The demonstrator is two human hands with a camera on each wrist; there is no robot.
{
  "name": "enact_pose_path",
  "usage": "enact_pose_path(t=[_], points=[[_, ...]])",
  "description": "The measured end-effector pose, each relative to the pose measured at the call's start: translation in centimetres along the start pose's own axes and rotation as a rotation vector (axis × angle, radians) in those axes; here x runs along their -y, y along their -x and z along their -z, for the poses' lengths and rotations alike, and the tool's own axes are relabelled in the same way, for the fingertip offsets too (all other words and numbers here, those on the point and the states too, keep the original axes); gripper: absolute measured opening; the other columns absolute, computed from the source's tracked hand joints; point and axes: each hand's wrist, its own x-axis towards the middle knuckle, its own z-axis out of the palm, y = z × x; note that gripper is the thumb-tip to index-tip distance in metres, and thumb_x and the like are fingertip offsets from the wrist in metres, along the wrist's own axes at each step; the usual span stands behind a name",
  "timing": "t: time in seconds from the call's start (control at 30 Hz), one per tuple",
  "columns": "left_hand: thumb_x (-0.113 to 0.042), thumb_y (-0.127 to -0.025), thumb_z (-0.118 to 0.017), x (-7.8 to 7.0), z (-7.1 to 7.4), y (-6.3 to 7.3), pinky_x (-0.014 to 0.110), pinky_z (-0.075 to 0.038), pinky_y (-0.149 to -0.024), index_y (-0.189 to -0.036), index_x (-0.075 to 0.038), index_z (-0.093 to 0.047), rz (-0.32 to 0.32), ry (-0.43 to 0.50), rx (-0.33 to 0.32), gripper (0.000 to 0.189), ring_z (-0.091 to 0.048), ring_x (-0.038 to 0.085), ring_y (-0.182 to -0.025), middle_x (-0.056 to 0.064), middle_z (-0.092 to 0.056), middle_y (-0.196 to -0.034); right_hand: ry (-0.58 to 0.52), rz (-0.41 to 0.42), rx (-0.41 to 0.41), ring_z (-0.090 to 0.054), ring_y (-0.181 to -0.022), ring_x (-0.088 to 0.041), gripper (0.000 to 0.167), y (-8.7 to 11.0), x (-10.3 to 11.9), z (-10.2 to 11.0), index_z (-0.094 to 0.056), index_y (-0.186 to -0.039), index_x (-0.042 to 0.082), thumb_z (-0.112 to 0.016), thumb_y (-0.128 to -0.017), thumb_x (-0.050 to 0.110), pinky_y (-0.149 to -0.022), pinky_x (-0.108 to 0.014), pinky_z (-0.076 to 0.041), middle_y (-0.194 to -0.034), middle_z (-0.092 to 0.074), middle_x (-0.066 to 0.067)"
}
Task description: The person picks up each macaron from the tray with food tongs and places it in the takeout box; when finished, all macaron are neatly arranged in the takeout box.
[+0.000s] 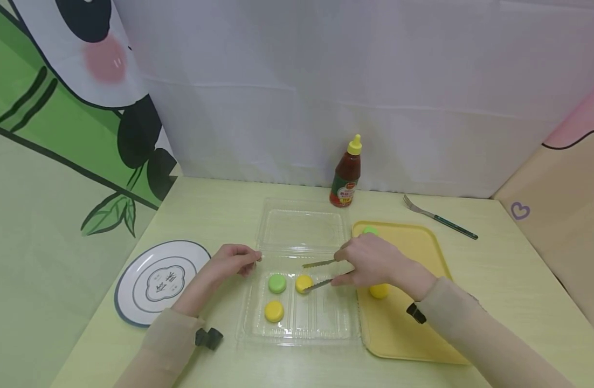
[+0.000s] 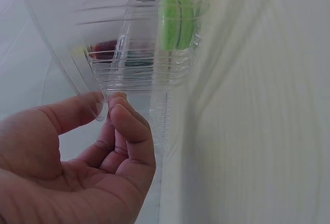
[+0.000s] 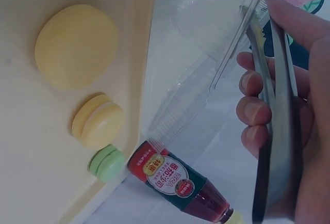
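My left hand (image 1: 234, 261) pinches the left rim of a clear plastic clamshell box (image 1: 328, 323), its lid folded back flat. With my right hand (image 1: 372, 260) I hold metal tongs (image 1: 319, 263), the arms spread apart. Their lower tip is right at the edge of a yellow macaron (image 1: 304, 283) inside the box; the other tip is above and behind it. A green macaron (image 1: 277, 283) and a second yellow macaron (image 1: 274, 311) sit to the left in the box. In the right wrist view, thumb and fingers wrap the tongs from both sides.
Right of the box lies a yellow tray (image 1: 403, 334) bearing two yellow macarons (image 3: 77, 46) and a green macaron (image 3: 107, 163). A sauce bottle (image 1: 346, 178) stands at the back by the wall. A fork (image 1: 440, 218) is at back right, a white plate (image 1: 137, 280) at left.
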Motion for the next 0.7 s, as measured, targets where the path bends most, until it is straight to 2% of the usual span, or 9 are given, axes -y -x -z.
enact_pose_path(t=[0.2, 0.43, 0.7], points=[[-0.019, -0.099, -0.063, -0.1, 0.0, 0.1, 0.027, -0.049, -0.069, -0.099, 0.008, -0.067, 0.000, 0.002, 0.001, 0.027, -0.054, 0.014, -0.069, 0.002, -0.059, -0.074, 0.016, -0.002, -0.021, -0.052, -0.060, -0.005, 0.039, 0.6, -0.4, 0.4, -0.074, -0.089, 0.013, -0.075, -0.084, 0.052, -0.059, -0.028, -0.045, -0.079, -0.069, 0.005], [-0.019, -0.099, -0.063, 0.1, 0.0, 0.0, 0.028, -0.048, -0.069, -0.100, 0.008, -0.067, -0.008, 0.001, 0.001, 0.028, -0.054, 0.014, -0.070, 0.002, -0.060, -0.075, 0.000, -0.012, -0.063, -0.041, -0.054, -0.003, 0.035, 1.6, -1.0, 1.3, -0.067, -0.080, 0.019, -0.076, -0.084, 0.052, -0.053, -0.024, -0.036, -0.062, -0.049, 0.013], [-0.018, -0.099, -0.062, 0.2, 0.1, -0.1, 0.028, -0.048, -0.068, -0.099, 0.009, -0.067, -0.016, 0.002, 0.000, 0.027, -0.054, 0.014, -0.068, 0.002, -0.059, -0.072, -0.002, -0.043, -0.091, -0.031, -0.052, -0.001, 0.041, 3.0, -2.3, 1.9, -0.055, -0.069, 0.021, -0.075, -0.084, 0.053, -0.050, -0.023, -0.027, -0.058, -0.034, 0.013]])
